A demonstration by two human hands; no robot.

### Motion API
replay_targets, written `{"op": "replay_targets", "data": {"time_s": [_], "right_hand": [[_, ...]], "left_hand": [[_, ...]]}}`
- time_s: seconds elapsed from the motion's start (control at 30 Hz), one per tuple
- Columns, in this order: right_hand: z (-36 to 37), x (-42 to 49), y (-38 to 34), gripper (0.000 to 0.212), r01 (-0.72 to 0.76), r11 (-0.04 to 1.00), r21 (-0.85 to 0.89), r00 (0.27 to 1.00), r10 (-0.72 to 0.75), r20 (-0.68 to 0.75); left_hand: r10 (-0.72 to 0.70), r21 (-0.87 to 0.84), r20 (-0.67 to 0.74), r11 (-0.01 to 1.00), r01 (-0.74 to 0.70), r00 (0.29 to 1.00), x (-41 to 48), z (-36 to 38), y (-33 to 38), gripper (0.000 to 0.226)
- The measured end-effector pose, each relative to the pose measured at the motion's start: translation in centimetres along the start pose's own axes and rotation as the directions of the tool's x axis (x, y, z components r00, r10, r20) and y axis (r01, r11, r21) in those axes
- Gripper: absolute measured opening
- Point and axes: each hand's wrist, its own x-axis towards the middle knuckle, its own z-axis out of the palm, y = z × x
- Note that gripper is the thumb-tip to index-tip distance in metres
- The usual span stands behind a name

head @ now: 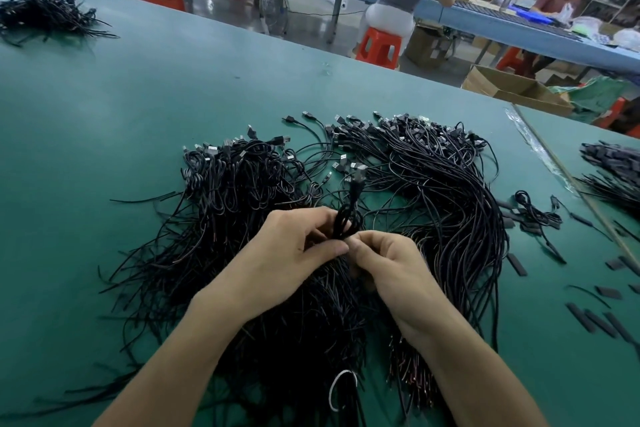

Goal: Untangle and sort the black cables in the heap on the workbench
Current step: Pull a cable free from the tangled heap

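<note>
A big heap of black cables (pixel 433 184) with USB plugs at their far ends covers the middle of the green workbench (pixel 138 97). Above the heap, both hands meet on one small folded bundle of black cable (pixel 348 215), whose USB plug (pixel 358 175) sticks up and away from me. My left hand (pixel 294 253) holds the bundle between thumb and curled fingers. My right hand (pixel 384 260) pinches the bundle's lower end with thumb and forefinger. The cable's lower part is hidden behind my fingers.
A smaller pile of black cables (pixel 45 15) lies at the far left, another pile (pixel 613 170) at the right edge. Short black sleeve pieces (pixel 595 322) lie scattered on the right. A white tie (pixel 341 388) lies near me. Two people sit at a far bench.
</note>
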Motion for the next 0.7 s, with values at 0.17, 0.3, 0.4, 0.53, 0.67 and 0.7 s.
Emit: {"op": "replay_targets", "data": {"time_s": [0.17, 0.3, 0.4, 0.53, 0.67, 0.7], "right_hand": [[-0.9, 1.4, 1.0, 0.007, 0.019, 0.954, -0.299, 0.990, -0.059, -0.128], [-4.1, 2.9, 2.3, 0.037, -0.217, 0.561, -0.799, 0.927, -0.136, -0.348], [-6.0, 3.7, 2.7, 0.049, -0.428, 0.439, -0.790, 0.885, 0.028, -0.464], [-7.0, 4.6, 3.0, 0.042, -0.445, 0.475, -0.759, 0.870, 0.026, -0.493], [-7.7, 4.8, 2.6, 0.048, -0.393, 0.688, -0.610, 0.844, 0.007, -0.537], [-7.9, 4.8, 2.6, 0.051, -0.390, 0.704, -0.594, 0.838, 0.005, -0.545]], "left_hand": [[-0.048, 0.239, -0.164, 0.967, 0.086, 0.985, 0.4, -1.2, -0.4, 0.036], [-0.128, 0.202, -0.482, 0.946, 0.252, 0.867, 1.2, -3.0, -1.3, 0.061], [-0.110, 0.215, -0.653, 0.922, 0.323, 0.750, 1.7, -4.7, -2.0, 0.051], [-0.084, 0.234, -0.727, 0.903, 0.360, 0.681, 2.5, -5.8, -2.8, 0.034], [-0.022, 0.311, -0.724, 0.882, 0.354, 0.689, 2.4, -5.2, -3.3, 0.023], [0.003, 0.345, -0.725, 0.867, 0.359, 0.689, 2.2, -4.9, -3.4, 0.025]]}}
